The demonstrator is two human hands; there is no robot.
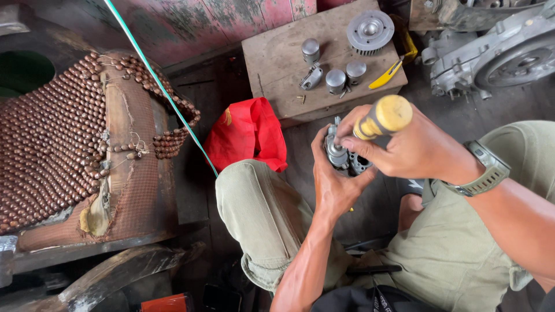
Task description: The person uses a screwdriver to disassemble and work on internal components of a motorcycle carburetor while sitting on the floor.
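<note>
Both hands above the knees — left hand (334, 184) clasping metal part (341, 155), right hand (404, 149) grip pinching yellow-handled screwdriver (383, 117)

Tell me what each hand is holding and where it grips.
Left hand cups the metal engine part from below; right hand grips the screwdriver by its yellow handle.

A yellow tool handle (384, 116), a red cloth (247, 134), brown beads (49, 138) and olive trousers (260, 214).

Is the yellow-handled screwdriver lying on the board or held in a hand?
Held: the right hand grips the yellow-handled screwdriver, tip against the metal part.
</note>
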